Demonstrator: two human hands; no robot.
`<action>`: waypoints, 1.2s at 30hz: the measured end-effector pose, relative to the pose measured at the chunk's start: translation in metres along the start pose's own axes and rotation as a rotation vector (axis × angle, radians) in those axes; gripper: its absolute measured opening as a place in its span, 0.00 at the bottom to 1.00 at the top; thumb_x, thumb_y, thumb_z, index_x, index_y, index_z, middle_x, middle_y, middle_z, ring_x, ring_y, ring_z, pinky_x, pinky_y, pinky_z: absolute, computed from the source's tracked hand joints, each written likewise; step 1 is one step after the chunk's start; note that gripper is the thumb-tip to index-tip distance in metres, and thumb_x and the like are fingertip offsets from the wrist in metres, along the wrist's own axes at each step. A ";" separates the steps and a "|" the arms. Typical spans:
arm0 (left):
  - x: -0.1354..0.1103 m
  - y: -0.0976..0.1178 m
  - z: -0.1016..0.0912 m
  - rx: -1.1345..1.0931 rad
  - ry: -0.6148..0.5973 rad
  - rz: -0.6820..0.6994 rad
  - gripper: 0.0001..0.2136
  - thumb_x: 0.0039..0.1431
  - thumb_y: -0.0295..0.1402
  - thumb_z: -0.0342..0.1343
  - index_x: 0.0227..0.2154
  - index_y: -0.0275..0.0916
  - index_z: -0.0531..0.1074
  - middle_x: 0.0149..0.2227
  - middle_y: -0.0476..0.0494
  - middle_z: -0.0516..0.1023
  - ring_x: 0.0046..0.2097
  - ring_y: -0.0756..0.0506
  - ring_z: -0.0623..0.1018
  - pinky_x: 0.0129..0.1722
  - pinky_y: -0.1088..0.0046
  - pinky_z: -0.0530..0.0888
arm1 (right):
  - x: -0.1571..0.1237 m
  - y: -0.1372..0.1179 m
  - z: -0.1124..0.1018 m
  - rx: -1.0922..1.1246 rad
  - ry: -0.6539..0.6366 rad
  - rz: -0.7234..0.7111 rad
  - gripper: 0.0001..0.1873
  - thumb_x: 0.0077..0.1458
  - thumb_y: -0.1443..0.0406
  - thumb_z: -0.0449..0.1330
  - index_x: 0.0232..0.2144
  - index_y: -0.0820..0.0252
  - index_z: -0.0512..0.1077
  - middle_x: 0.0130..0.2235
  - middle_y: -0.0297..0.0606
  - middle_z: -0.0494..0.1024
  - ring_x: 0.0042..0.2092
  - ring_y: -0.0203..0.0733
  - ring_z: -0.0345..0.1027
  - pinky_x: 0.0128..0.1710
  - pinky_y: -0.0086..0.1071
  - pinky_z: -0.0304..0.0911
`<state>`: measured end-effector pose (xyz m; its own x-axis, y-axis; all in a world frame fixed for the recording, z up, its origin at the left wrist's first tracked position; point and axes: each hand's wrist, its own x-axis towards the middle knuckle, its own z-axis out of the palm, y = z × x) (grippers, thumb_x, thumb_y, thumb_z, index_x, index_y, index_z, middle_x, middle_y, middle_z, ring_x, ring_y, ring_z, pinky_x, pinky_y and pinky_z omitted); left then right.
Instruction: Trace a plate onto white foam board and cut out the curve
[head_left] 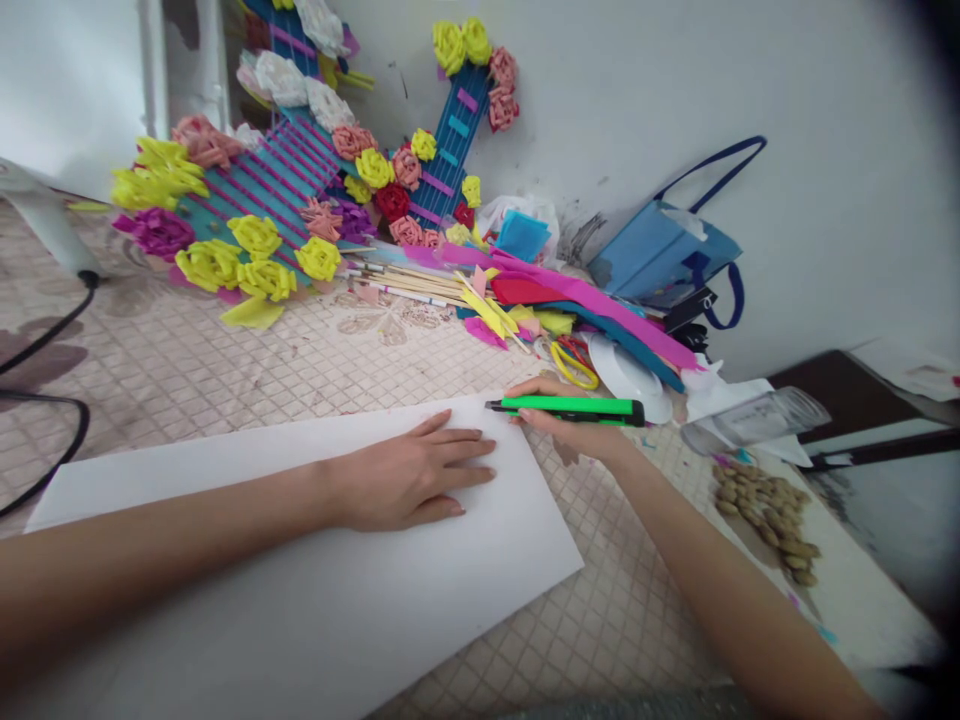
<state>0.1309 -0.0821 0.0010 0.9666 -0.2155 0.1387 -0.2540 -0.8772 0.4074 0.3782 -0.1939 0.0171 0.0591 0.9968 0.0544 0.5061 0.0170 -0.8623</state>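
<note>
Pressure was applied to the white sheet (300, 560) by the flat, spread-fingered left hand (409, 478), steadying it, while the green cutter (564, 408) was clamped in the right hand (577, 425) at the sheet's far corner.

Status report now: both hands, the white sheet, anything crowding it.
Left hand flat on white sheet, fingers spread. Right hand gripping green utility knife at sheet's far edge. Yellow scissors and paper scraps just beyond.

We see our left hand (409, 478) lying flat, palm down, fingers extended together, forearm stretched across; our right hand (570, 420) curls in a closed grip, forearm angled inward.
</note>
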 end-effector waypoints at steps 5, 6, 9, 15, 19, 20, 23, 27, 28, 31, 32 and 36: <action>0.001 0.001 -0.001 0.007 -0.006 -0.007 0.21 0.66 0.37 0.46 0.60 0.40 0.60 0.65 0.36 0.57 0.65 0.40 0.57 0.63 0.49 0.48 | -0.004 -0.003 0.001 -0.112 0.021 0.005 0.14 0.55 0.60 0.60 0.44 0.53 0.74 0.42 0.38 0.77 0.40 0.42 0.74 0.41 0.37 0.72; 0.002 0.001 -0.002 0.010 -0.006 -0.007 0.21 0.66 0.37 0.46 0.60 0.40 0.60 0.65 0.36 0.57 0.65 0.40 0.57 0.63 0.49 0.48 | -0.005 -0.003 0.001 -0.132 0.025 0.000 0.14 0.55 0.60 0.59 0.44 0.53 0.74 0.42 0.37 0.77 0.40 0.42 0.74 0.41 0.37 0.72; 0.001 0.001 -0.001 0.017 -0.006 -0.010 0.21 0.66 0.37 0.45 0.60 0.40 0.60 0.65 0.36 0.57 0.65 0.39 0.58 0.63 0.49 0.49 | -0.009 -0.001 0.004 -0.140 0.061 -0.018 0.13 0.56 0.60 0.59 0.44 0.53 0.73 0.42 0.37 0.77 0.41 0.42 0.74 0.41 0.37 0.72; -0.001 0.002 0.001 0.008 0.017 -0.009 0.20 0.66 0.37 0.46 0.60 0.41 0.60 0.64 0.38 0.58 0.65 0.39 0.58 0.63 0.48 0.49 | -0.017 0.005 0.011 -0.050 0.122 -0.002 0.13 0.56 0.59 0.59 0.44 0.52 0.73 0.43 0.37 0.76 0.41 0.41 0.74 0.39 0.36 0.72; -0.001 0.001 0.001 0.011 0.014 -0.011 0.20 0.66 0.37 0.45 0.60 0.41 0.60 0.64 0.38 0.58 0.65 0.39 0.58 0.63 0.48 0.49 | -0.020 0.005 0.013 -0.017 0.142 0.013 0.12 0.56 0.60 0.59 0.43 0.53 0.73 0.42 0.38 0.76 0.38 0.40 0.74 0.36 0.34 0.73; 0.000 0.001 0.001 0.009 0.016 -0.012 0.20 0.66 0.37 0.45 0.60 0.41 0.61 0.64 0.38 0.58 0.64 0.39 0.58 0.63 0.48 0.49 | -0.021 0.005 0.014 -0.010 0.144 0.018 0.12 0.56 0.60 0.59 0.43 0.54 0.73 0.41 0.38 0.76 0.38 0.39 0.74 0.36 0.33 0.73; 0.000 0.000 0.001 -0.003 0.035 -0.007 0.20 0.66 0.36 0.46 0.59 0.41 0.61 0.64 0.37 0.58 0.64 0.39 0.59 0.63 0.48 0.50 | -0.023 0.005 0.016 0.023 0.161 0.025 0.11 0.56 0.60 0.59 0.42 0.54 0.73 0.40 0.37 0.76 0.36 0.38 0.74 0.35 0.32 0.72; 0.000 0.001 0.000 0.001 0.036 -0.010 0.20 0.65 0.36 0.47 0.59 0.42 0.61 0.64 0.37 0.59 0.64 0.39 0.60 0.63 0.49 0.50 | -0.026 0.006 0.018 0.037 0.179 0.053 0.11 0.56 0.60 0.59 0.42 0.53 0.73 0.38 0.36 0.77 0.35 0.38 0.75 0.35 0.33 0.72; 0.000 0.001 0.001 0.004 0.029 -0.014 0.20 0.65 0.36 0.47 0.59 0.42 0.61 0.64 0.37 0.58 0.64 0.39 0.59 0.63 0.49 0.50 | -0.027 0.006 0.018 0.034 0.183 0.062 0.11 0.56 0.60 0.59 0.42 0.53 0.73 0.38 0.36 0.77 0.36 0.38 0.75 0.35 0.33 0.72; 0.001 0.002 0.001 0.011 0.026 -0.018 0.20 0.65 0.36 0.47 0.59 0.42 0.61 0.64 0.38 0.58 0.64 0.40 0.59 0.63 0.50 0.49 | -0.030 0.006 0.018 0.020 0.190 0.073 0.12 0.56 0.60 0.59 0.43 0.53 0.72 0.39 0.37 0.77 0.37 0.39 0.75 0.36 0.33 0.72; 0.001 0.002 0.001 0.013 0.029 -0.018 0.20 0.65 0.36 0.47 0.59 0.42 0.61 0.64 0.38 0.58 0.64 0.40 0.59 0.64 0.50 0.49 | -0.031 0.006 0.018 0.018 0.190 0.073 0.12 0.56 0.60 0.59 0.44 0.53 0.72 0.40 0.37 0.77 0.37 0.39 0.75 0.36 0.34 0.72; 0.002 0.001 0.001 0.023 0.024 -0.018 0.20 0.66 0.36 0.46 0.59 0.42 0.61 0.64 0.37 0.58 0.64 0.40 0.59 0.63 0.50 0.49 | -0.034 0.003 0.019 0.012 0.196 0.082 0.13 0.56 0.60 0.58 0.44 0.54 0.72 0.41 0.38 0.77 0.37 0.39 0.75 0.37 0.33 0.73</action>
<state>0.1322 -0.0839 0.0007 0.9699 -0.1892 0.1533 -0.2352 -0.8906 0.3893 0.3613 -0.2264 0.0027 0.2665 0.9605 0.0797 0.4827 -0.0614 -0.8736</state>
